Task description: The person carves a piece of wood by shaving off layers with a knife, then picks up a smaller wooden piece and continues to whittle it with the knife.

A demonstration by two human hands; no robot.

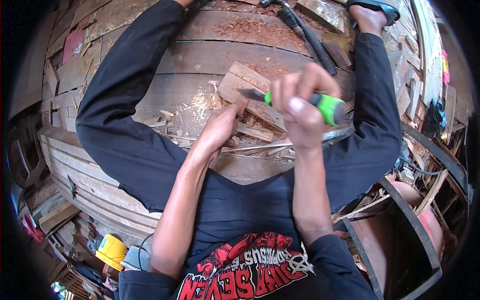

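My right hand point(306, 107) is closed around the green-and-black handle of a knife point(327, 107). Its short dark blade point(252, 95) points left, raised over the work area. Just left of the tip, my left hand point(222, 126) is closed low over the floor, fingers curled. What it grips, if anything, is hidden by the fingers. Beneath and beyond both hands lies a flat wooden board point(237, 80), set at a slant. Pale wood shavings point(202, 105) are scattered beside the left hand.
A hammer point(287, 17) and a dark long-handled tool point(315, 45) lie on the plank floor point(200, 55) ahead. Reddish chips point(255, 31) cover part of it. My legs stretch out on both sides. A yellow container point(111, 251) stands at lower left; a metal frame point(415, 227) is at right.
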